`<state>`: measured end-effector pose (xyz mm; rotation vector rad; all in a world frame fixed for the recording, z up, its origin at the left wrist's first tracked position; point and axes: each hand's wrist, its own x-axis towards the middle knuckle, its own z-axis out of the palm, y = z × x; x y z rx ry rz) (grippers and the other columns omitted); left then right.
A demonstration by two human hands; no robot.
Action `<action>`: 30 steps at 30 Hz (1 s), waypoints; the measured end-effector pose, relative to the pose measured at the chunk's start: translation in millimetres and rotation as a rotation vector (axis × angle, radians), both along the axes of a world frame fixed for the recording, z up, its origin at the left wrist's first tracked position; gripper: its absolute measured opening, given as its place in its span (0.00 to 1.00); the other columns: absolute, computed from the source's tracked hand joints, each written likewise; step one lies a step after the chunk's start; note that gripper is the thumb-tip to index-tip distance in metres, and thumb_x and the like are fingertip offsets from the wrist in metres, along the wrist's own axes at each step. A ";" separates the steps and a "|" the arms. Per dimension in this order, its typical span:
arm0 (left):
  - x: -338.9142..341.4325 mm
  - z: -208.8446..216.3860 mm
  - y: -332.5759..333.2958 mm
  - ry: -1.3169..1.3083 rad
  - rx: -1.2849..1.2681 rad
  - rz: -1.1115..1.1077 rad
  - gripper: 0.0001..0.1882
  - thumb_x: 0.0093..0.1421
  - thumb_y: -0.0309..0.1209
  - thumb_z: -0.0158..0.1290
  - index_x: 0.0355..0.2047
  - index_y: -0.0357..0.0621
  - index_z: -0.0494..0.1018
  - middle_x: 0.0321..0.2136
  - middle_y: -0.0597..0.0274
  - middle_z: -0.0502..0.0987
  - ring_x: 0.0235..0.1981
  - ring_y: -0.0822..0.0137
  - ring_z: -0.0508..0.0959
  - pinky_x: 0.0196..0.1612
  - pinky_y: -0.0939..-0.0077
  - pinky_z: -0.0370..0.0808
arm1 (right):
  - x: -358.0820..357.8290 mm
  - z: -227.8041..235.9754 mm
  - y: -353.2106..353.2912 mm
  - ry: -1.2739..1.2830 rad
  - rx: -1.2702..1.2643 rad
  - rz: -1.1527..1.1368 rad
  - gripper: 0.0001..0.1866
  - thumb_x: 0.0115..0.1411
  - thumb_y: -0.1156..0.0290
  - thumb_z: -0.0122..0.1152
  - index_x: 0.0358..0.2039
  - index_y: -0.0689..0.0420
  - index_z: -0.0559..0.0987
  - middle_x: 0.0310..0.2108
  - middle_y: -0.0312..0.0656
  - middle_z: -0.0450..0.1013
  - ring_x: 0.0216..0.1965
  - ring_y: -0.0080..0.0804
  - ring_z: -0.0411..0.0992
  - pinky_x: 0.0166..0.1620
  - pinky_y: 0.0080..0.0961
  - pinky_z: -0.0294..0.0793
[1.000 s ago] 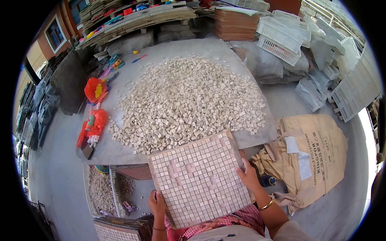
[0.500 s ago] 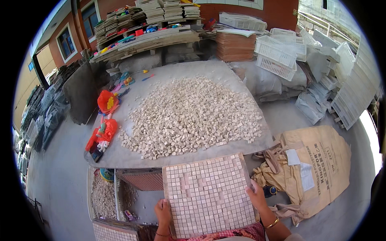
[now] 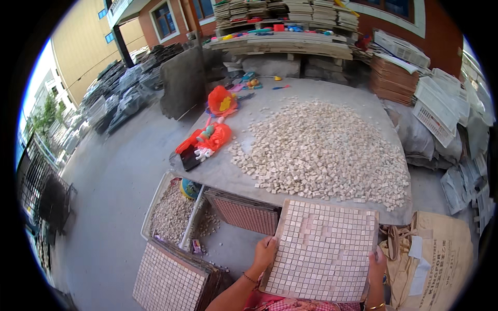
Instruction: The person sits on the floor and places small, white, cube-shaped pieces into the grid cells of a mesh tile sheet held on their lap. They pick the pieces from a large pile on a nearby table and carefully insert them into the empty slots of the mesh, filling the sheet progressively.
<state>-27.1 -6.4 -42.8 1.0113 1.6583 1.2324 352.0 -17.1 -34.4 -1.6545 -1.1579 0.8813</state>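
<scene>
A square tray of small pale stone tiles [image 3: 324,254], set in a grid with some cells bare, is held between my two hands in front of my lap. My left hand [image 3: 265,252] grips its left edge, fingers curled around the rim. On the opposite edge my right hand [image 3: 377,263] is closed round the side. Just beyond the tray's far edge, a wide heap of loose cube-shaped stone pieces [image 3: 327,147] covers much of the grey table [image 3: 244,184]. The undersides of the tray and most fingertips are hidden.
Left of the tray stand reddish grid trays [image 3: 241,211], a white crate [image 3: 147,228] of loose pieces, and a stack of tile-filled trays [image 3: 171,277]. Red plastic bags [image 3: 220,136] and toys lie on the table's left side. A tan woven sack [image 3: 451,254] rests at the right.
My view has turned left, so the table, heap and sack sit farther right in it. Both hands still hold the tray, and more of the tray stack at lower left shows.
</scene>
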 end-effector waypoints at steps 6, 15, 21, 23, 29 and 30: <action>-76.1 -52.5 -13.0 -0.926 -0.189 0.358 0.08 0.63 0.29 0.45 0.30 0.39 0.71 0.21 0.68 0.66 0.20 0.75 0.64 0.24 0.82 0.64 | 27.3 20.0 -12.0 0.052 -0.180 0.056 0.28 0.60 0.69 0.54 0.61 0.56 0.62 0.52 0.43 0.69 0.51 0.34 0.67 0.54 0.27 0.66; -304.9 -38.9 17.7 0.673 -0.456 0.962 0.35 0.58 0.43 0.52 0.59 0.36 0.55 0.56 0.37 0.60 0.58 0.44 0.59 0.56 0.45 0.57 | 43.0 12.6 37.2 -0.015 0.137 -0.127 0.11 0.58 0.72 0.53 0.39 0.66 0.75 0.28 0.35 0.72 0.29 0.22 0.70 0.33 0.18 0.70; -129.3 32.5 113.2 1.050 0.188 0.187 0.31 0.53 0.31 0.56 0.57 0.41 0.60 0.56 0.48 0.62 0.60 0.45 0.56 0.59 0.45 0.49 | -65.9 75.5 120.6 -0.353 0.423 0.403 0.10 0.54 0.77 0.58 0.37 0.65 0.76 0.29 0.47 0.74 0.28 0.35 0.74 0.33 0.25 0.74; -58.0 51.7 132.5 0.979 0.391 -0.058 0.25 0.51 0.30 0.58 0.51 0.44 0.67 0.49 0.55 0.68 0.56 0.50 0.61 0.57 0.46 0.51 | -106.3 83.9 149.9 -0.404 0.503 0.461 0.10 0.53 0.76 0.59 0.37 0.61 0.76 0.31 0.45 0.74 0.30 0.39 0.74 0.34 0.29 0.74; 47.7 57.2 196.9 0.918 0.619 -0.188 0.14 0.46 0.28 0.60 0.35 0.46 0.75 0.35 0.65 0.73 0.44 0.59 0.67 0.50 0.59 0.58 | -161.4 56.8 234.6 -0.594 0.567 0.430 0.07 0.53 0.71 0.60 0.34 0.55 0.76 0.32 0.40 0.71 0.35 0.40 0.71 0.35 0.32 0.72; 54.0 55.2 206.3 0.917 0.624 -0.198 0.14 0.46 0.28 0.61 0.36 0.46 0.75 0.35 0.65 0.73 0.44 0.59 0.68 0.50 0.59 0.58 | -162.1 53.6 239.6 -0.646 0.542 0.456 0.08 0.53 0.71 0.60 0.34 0.57 0.76 0.32 0.41 0.71 0.34 0.41 0.71 0.34 0.32 0.72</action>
